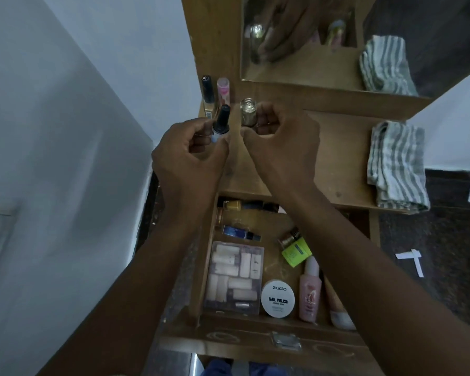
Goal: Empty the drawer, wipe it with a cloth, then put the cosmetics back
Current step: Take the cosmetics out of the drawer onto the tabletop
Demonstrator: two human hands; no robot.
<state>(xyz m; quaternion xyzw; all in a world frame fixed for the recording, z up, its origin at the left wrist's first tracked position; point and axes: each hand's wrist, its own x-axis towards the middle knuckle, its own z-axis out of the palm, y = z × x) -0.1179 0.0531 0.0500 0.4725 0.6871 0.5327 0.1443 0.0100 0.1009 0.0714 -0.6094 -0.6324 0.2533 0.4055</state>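
Note:
The wooden drawer (198, 267) stands pulled out below the dresser top (334, 164). In it lie several nail polish bottles, a clear case of small tubes (234, 278), a white round Zudio tin (277, 299), a pink bottle (310, 290) and a lime-green pack (296, 251). Over the dresser top, my left hand (187, 153) grips a black-capped nail polish bottle (222, 122). My right hand (280, 142) holds a gold glitter bottle (248, 112) upright with its fingertips. A striped cloth (396, 164) lies folded at the top's right end.
A black-capped bottle (208, 90) and a pink tube (223, 90) stand at the back left of the dresser top. A mirror (323, 58) rises behind it. A white wall is on the left. Dark floor with white paper scraps (413, 259) is on the right.

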